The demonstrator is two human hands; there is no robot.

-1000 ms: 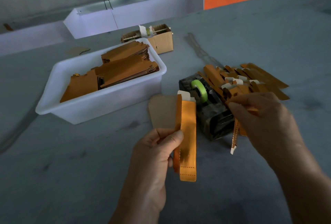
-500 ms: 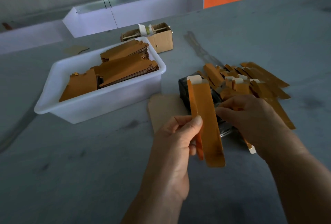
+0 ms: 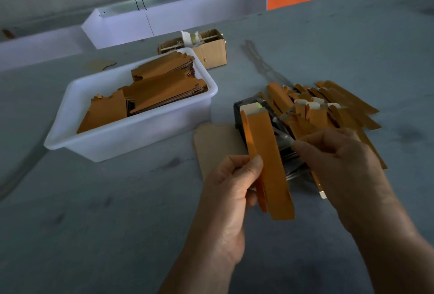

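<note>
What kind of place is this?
Probably a small packaging workbench: a white tub of flat orange carton blanks, a tape dispenser, and a pile of folded orange sleeves; the left hand grips one sleeve.

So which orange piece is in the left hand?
The long folded strip with the white tab on top, pinched upright in the left hand's grip. Others lie in the white tub or in the heap.
</note>
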